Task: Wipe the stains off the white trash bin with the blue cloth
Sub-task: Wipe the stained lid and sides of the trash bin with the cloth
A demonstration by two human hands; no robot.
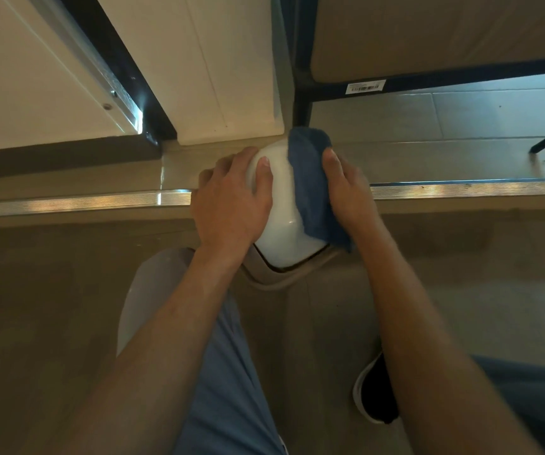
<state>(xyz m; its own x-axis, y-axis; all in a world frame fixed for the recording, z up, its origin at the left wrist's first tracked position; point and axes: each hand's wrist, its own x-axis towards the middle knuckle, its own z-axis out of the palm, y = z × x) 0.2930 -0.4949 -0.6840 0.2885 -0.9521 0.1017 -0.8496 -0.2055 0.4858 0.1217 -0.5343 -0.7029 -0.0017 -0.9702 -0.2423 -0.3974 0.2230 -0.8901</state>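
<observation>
Head view looks straight down on one white trash bin, one blue cloth and two bare hands. Farthest left runs a ribbed metal floor strip, crossing the tiled floor from the left edge to the right. Next comes the left hand, its fingers curled over the bin's left side and its thumb laid flat on the glossy top, holding the bin steady. The bin stands on the floor at the strip, between the two hands, near the foot of a white cabinet panel. It is smooth, shiny plastic with rounded corners; its long axis runs away from the person, slightly tilted to the right, and a dark gap edges its near end. The cloth, soft and fuzzy, drapes down the bin's right side from far end to near end. The right hand presses the cloth against the bin with fingers wrapped over it. Farther right, a dark metal leg stands on the tiles. Below, one dark shoe with a white sole rests on the floor.
</observation>
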